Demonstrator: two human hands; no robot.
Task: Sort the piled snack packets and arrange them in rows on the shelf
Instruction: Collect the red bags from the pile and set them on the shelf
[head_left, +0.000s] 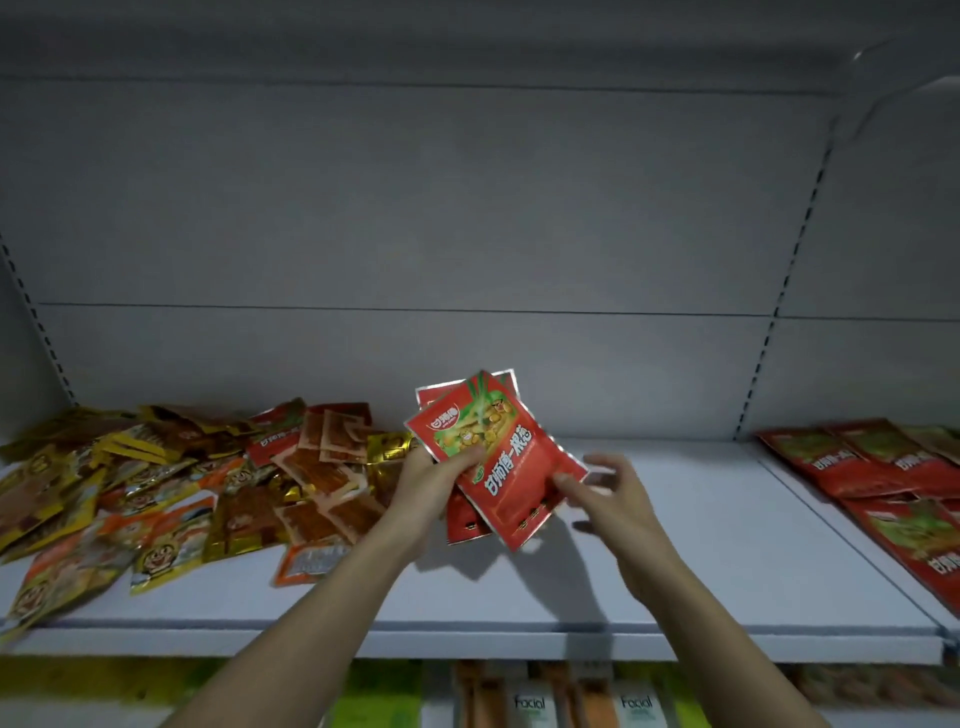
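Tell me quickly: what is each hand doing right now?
Left hand: grips a small stack of red foil snack packets.
Right hand: open, fingertips touching the front packet's edge.

A small fanned stack of red packets (498, 457) is held tilted above the white shelf (675, 571). A jumbled pile of yellow and orange packets (156, 488) lies at the shelf's left end, and red packets in rows (883, 478) at its right.

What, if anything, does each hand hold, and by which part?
The left hand grips a few red packets by their left edge. The right hand holds nothing; its fingers touch the packets' lower right edge.
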